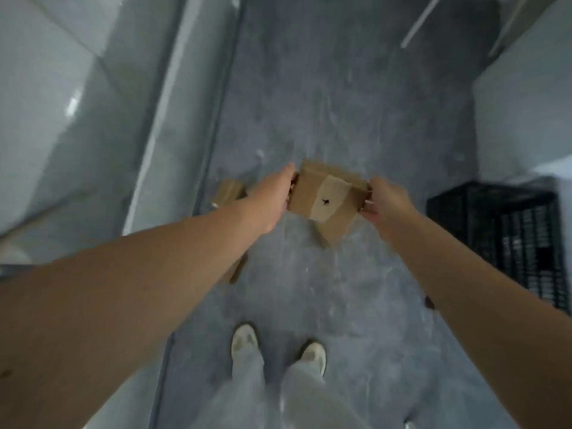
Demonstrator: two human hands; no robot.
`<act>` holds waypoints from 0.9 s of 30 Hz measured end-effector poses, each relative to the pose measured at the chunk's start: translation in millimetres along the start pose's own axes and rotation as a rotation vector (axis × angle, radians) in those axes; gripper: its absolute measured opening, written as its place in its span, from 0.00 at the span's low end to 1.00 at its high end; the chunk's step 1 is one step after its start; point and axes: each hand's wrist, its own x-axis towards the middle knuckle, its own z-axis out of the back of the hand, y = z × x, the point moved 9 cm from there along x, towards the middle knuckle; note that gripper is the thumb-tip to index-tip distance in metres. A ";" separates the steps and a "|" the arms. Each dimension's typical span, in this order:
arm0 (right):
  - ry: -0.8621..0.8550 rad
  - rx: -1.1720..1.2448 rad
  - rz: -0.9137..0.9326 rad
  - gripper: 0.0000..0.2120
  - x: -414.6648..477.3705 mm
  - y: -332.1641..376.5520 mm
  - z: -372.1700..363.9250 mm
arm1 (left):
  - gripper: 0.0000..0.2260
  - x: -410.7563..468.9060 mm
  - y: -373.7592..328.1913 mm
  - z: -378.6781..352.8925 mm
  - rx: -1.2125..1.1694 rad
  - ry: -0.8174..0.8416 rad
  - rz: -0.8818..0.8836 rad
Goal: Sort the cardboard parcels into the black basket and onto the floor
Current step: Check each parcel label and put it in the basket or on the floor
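Floor of mottled grey fills the view. At its right edge stands the black basket. A cardboard parcel with a pale label is held tilted in the air above the floor, left of the basket and apart from it. The left hand and the right hand grasp its opposite ends, fingers curled on the edges. A second parcel lies on the floor behind the left wrist. Pale shoes show below.

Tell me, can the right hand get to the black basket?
Probably yes. The black basket stands near the right hand, with only bare floor between, though it and the left hand are gripping the cardboard parcel.
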 end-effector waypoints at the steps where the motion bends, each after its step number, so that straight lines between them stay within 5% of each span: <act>1: -0.002 0.041 0.031 0.11 -28.6 40.1 4.3 | 0.12 -30.9 -45.2 4.1 0.023 -0.034 -0.066; 6: 0.123 0.200 0.161 0.16 -173.7 189.4 -3.9 | 0.09 -210.8 -230.6 46.6 0.144 -0.301 -0.474; 11: 0.377 0.122 0.314 0.18 -294.8 273.0 -26.5 | 0.09 -370.3 -296.2 93.1 0.149 -0.527 -0.776; 17: 0.614 0.001 0.482 0.20 -395.1 292.2 -12.7 | 0.11 -490.4 -247.1 103.9 0.015 -0.661 -0.850; 23: 0.794 -0.174 0.504 0.20 -473.6 240.4 -13.8 | 0.24 -589.2 -155.5 103.8 -0.144 -0.788 -0.827; 27: 0.922 -0.291 0.558 0.18 -548.9 195.0 -31.5 | 0.22 -675.4 -99.3 123.2 -0.220 -0.901 -0.840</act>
